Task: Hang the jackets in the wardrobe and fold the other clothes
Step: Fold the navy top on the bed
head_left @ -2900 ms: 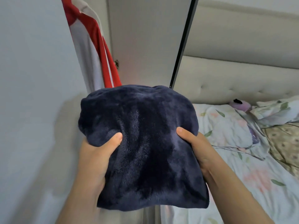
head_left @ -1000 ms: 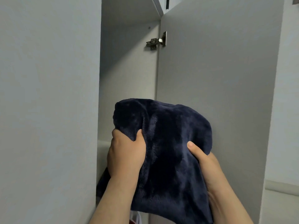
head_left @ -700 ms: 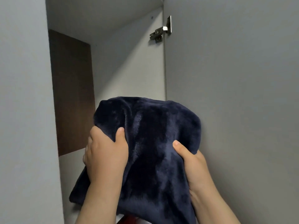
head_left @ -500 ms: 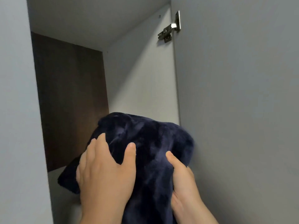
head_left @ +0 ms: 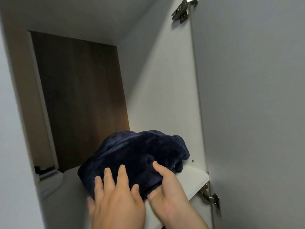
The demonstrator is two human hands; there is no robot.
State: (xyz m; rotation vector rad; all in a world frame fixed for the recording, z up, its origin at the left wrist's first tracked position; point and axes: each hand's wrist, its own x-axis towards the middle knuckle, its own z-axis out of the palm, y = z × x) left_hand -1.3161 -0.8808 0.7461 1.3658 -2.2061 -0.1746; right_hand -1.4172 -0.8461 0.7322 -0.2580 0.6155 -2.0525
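Head: left hand (head_left: 115, 200) spread on plush navy bundle (head_left: 137, 151); right hand (head_left: 168, 192) pinches it.

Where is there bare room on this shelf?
Bare shelf lies left of the navy fleece, up to the white item, and a narrow strip runs along the right wall. Front centre is crowded: left hand and right hand on the fleece.

One wide-angle camera, worn on the head, faces forward into the wardrobe (head_left: 156, 96) from close range; the shelf (head_left: 189, 179) lies low at 5 o'clock; the open door (head_left: 255, 96) fills 3 o'clock; a hinge (head_left: 181, 12) sits at 1 o'clock; the brown back panel (head_left: 79, 96) stands at 10 o'clock.
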